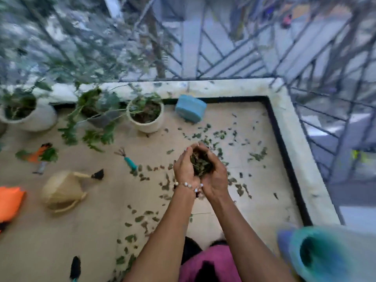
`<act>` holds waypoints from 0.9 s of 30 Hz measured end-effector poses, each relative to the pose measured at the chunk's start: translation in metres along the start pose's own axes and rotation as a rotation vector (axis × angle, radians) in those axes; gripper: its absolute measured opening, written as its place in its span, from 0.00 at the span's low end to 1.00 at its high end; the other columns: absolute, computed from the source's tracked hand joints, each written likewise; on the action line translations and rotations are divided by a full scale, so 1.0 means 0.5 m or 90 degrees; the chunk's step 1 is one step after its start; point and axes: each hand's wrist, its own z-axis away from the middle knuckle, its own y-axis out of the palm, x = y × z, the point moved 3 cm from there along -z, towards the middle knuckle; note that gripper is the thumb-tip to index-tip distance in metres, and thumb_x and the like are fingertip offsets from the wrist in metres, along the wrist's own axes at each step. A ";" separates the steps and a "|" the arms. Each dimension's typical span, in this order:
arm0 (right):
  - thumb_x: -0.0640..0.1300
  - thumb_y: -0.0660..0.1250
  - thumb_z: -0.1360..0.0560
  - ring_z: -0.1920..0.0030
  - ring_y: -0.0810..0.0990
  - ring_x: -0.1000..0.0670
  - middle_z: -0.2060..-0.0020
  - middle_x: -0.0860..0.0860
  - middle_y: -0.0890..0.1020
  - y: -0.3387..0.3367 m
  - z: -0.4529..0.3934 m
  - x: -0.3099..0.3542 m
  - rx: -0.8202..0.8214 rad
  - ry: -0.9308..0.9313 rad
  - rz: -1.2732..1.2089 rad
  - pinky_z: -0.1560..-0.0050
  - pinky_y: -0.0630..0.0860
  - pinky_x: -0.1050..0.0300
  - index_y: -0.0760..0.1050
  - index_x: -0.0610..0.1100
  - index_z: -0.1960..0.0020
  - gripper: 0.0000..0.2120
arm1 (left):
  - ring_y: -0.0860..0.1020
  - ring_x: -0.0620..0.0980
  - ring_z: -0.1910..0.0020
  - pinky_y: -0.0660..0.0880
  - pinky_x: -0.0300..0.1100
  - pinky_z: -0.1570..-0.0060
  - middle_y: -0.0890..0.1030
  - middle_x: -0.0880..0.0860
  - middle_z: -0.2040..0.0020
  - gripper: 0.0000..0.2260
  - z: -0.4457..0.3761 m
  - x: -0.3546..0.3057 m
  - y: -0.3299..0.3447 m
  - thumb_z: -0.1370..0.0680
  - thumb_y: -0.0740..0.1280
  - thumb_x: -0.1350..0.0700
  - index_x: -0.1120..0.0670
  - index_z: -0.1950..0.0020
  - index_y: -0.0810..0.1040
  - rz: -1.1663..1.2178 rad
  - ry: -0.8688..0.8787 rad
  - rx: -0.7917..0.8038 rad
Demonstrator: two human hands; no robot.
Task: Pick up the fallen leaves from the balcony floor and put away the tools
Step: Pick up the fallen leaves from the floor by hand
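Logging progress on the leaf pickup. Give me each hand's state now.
Left hand: cupped, holding a clump of dry green fallen leaves together with the right.
Right hand: cupped round the same clump.

I can read no text, label, brand or number anywhere here; the picture is blurred, and no surface I can see carries any legible mark or sign.

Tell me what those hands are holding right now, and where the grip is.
A clump of fallen leaves, cupped between the left hand and right hand. The palms and curled fingers cradle it from below and at the sides; no tool is held.
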 end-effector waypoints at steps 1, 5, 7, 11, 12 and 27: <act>0.41 0.68 0.30 0.38 0.77 0.43 0.43 0.42 0.81 -0.026 0.006 0.036 -0.009 -0.018 -0.029 0.35 0.71 0.47 0.82 0.37 0.47 0.14 | 0.81 0.60 0.45 0.78 0.53 0.43 0.83 0.61 0.46 0.10 0.014 0.035 0.028 0.21 0.67 0.56 0.62 0.46 0.83 -0.028 -0.013 0.014; 0.41 0.67 0.29 0.43 0.80 0.44 0.48 0.43 0.84 -0.155 0.051 0.190 -0.109 -0.093 -0.101 0.41 0.75 0.50 0.83 0.39 0.50 0.11 | 0.81 0.60 0.47 0.78 0.55 0.43 0.84 0.61 0.48 0.09 0.081 0.194 0.143 0.22 0.69 0.58 0.62 0.49 0.84 -0.146 -0.037 0.076; 0.40 0.67 0.29 0.42 0.80 0.44 0.47 0.43 0.83 -0.228 0.085 0.265 -0.137 -0.136 -0.117 0.40 0.75 0.50 0.83 0.38 0.49 0.11 | 0.82 0.58 0.49 0.78 0.53 0.43 0.84 0.59 0.49 0.07 0.116 0.294 0.185 0.22 0.68 0.59 0.61 0.51 0.84 -0.200 -0.060 0.116; 0.38 0.67 0.29 0.45 0.82 0.45 0.47 0.41 0.83 -0.406 0.176 0.407 -0.223 -0.234 -0.153 0.47 0.79 0.54 0.81 0.35 0.47 0.13 | 0.82 0.56 0.50 0.79 0.50 0.44 0.84 0.59 0.49 0.08 0.202 0.510 0.257 0.20 0.66 0.59 0.60 0.48 0.83 -0.347 -0.094 0.203; 0.38 0.68 0.28 0.43 0.81 0.44 0.45 0.40 0.82 -0.449 0.201 0.439 -0.248 -0.254 -0.140 0.44 0.78 0.53 0.80 0.35 0.45 0.13 | 0.82 0.54 0.52 0.80 0.47 0.47 0.84 0.58 0.50 0.08 0.226 0.563 0.270 0.20 0.65 0.59 0.60 0.47 0.83 -0.381 -0.098 0.221; 0.46 0.67 0.25 0.36 0.76 0.49 0.39 0.47 0.79 -1.157 0.277 0.523 -0.587 -0.383 -0.373 0.33 0.71 0.46 0.79 0.44 0.41 0.14 | 0.78 0.64 0.40 0.74 0.58 0.37 0.82 0.62 0.45 0.12 0.255 1.256 0.261 0.21 0.67 0.58 0.66 0.45 0.82 -0.711 -0.300 0.346</act>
